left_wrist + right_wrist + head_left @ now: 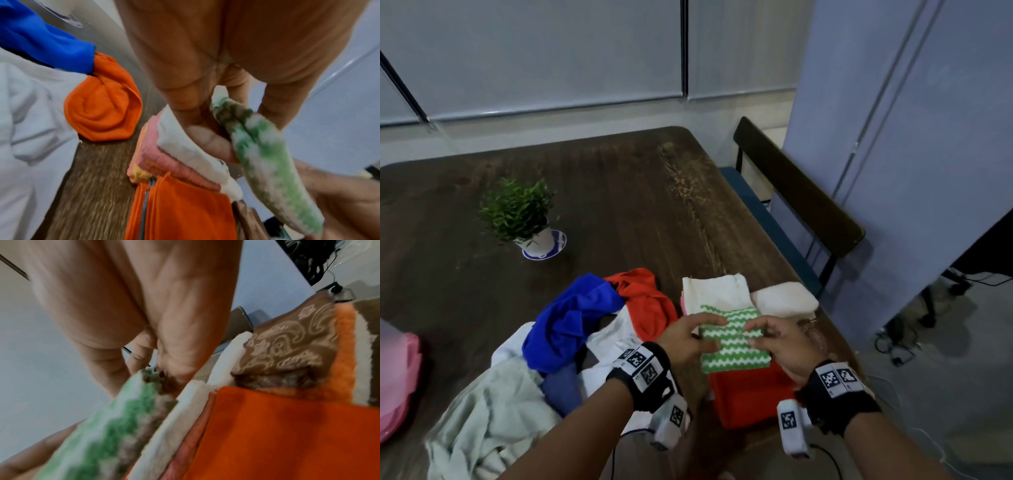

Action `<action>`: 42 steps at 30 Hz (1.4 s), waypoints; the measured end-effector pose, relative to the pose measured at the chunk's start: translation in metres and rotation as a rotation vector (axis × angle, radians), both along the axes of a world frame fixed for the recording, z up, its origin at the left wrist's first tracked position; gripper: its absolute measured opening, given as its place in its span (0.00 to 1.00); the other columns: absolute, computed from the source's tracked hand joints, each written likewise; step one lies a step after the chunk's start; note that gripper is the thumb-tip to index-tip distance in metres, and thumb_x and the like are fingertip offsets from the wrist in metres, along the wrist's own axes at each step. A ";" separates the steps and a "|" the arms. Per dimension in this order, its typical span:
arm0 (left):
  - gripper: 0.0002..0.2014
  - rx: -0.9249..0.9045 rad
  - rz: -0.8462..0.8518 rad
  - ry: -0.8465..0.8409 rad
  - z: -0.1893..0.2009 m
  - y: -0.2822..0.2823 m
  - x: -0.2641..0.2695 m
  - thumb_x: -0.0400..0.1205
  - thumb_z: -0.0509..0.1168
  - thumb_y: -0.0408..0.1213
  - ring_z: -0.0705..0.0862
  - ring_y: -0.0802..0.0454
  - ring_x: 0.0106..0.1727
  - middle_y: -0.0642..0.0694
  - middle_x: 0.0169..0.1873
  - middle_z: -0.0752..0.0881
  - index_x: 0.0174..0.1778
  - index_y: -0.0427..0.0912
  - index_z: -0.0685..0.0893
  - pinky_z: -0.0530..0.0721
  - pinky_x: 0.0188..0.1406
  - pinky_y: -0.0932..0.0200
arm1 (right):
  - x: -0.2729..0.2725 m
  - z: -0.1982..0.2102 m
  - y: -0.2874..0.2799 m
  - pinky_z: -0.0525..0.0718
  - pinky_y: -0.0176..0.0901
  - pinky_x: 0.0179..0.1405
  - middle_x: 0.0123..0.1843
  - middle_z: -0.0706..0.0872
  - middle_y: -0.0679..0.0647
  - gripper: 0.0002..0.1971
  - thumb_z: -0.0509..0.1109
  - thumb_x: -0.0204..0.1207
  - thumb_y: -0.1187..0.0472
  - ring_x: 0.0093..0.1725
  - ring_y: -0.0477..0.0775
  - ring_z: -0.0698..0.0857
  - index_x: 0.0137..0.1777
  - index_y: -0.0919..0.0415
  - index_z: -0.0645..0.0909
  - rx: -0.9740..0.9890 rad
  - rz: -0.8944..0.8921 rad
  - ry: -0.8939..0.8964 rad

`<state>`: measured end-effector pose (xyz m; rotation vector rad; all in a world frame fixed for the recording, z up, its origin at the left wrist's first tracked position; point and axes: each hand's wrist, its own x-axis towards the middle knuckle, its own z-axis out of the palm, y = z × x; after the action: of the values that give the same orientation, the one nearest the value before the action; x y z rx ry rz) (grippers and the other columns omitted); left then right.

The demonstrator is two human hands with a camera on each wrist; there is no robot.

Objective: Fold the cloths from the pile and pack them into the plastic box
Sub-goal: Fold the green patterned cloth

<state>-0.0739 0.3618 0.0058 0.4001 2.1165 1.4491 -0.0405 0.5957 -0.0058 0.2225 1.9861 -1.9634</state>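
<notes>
Both hands hold a folded green-and-white zigzag cloth [732, 339] above the table's near right part. My left hand [690, 337] pinches its left edge; the left wrist view shows fingers and thumb gripping the green cloth [261, 155]. My right hand [779, 339] grips its right side, and the green cloth [115, 423] runs under those fingers. Beneath it lie a folded orange cloth [751, 394] and a stack of folded white and pink cloths [714, 291]. The unfolded pile [571, 329] of blue, orange, white and pale green cloths lies to the left.
A potted plant [524, 216] on a saucer stands mid-table. A pink plastic container [397, 377] sits at the left edge. Another folded white cloth [786, 298] lies near the table's right edge, beside a bench [801, 202]. A brown patterned cloth [287, 347] lies by the orange one.
</notes>
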 end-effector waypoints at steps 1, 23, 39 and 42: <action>0.21 -0.044 -0.061 0.034 -0.004 0.009 0.001 0.76 0.75 0.34 0.80 0.61 0.66 0.57 0.66 0.82 0.61 0.61 0.84 0.78 0.68 0.63 | 0.000 -0.005 0.013 0.88 0.55 0.56 0.61 0.87 0.61 0.13 0.71 0.76 0.79 0.59 0.58 0.88 0.50 0.62 0.87 0.062 0.004 0.009; 0.51 -0.450 -0.155 0.049 -0.030 0.176 0.000 0.72 0.76 0.45 0.65 0.37 0.79 0.39 0.80 0.60 0.85 0.52 0.51 0.67 0.79 0.45 | 0.009 -0.031 0.161 0.81 0.50 0.69 0.72 0.81 0.52 0.27 0.74 0.73 0.72 0.70 0.56 0.80 0.69 0.48 0.81 0.718 -0.006 0.084; 0.22 -0.626 -0.191 0.426 -0.029 0.199 0.018 0.78 0.70 0.40 0.73 0.42 0.70 0.44 0.74 0.59 0.69 0.47 0.77 0.76 0.72 0.49 | 0.011 -0.055 0.161 0.77 0.48 0.71 0.73 0.79 0.57 0.24 0.76 0.75 0.62 0.71 0.58 0.78 0.72 0.57 0.80 0.953 0.070 0.008; 0.27 -0.843 -0.354 0.536 -0.040 0.203 0.019 0.77 0.70 0.50 0.65 0.38 0.74 0.41 0.75 0.65 0.71 0.48 0.76 0.71 0.72 0.39 | 0.012 -0.057 0.161 0.75 0.48 0.73 0.75 0.77 0.59 0.25 0.75 0.76 0.61 0.73 0.59 0.77 0.74 0.59 0.79 0.946 0.052 -0.055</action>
<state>-0.0549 0.5650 -0.0347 0.8173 2.6457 0.1823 -0.0290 0.7564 -0.0629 0.4236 2.6814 -0.8320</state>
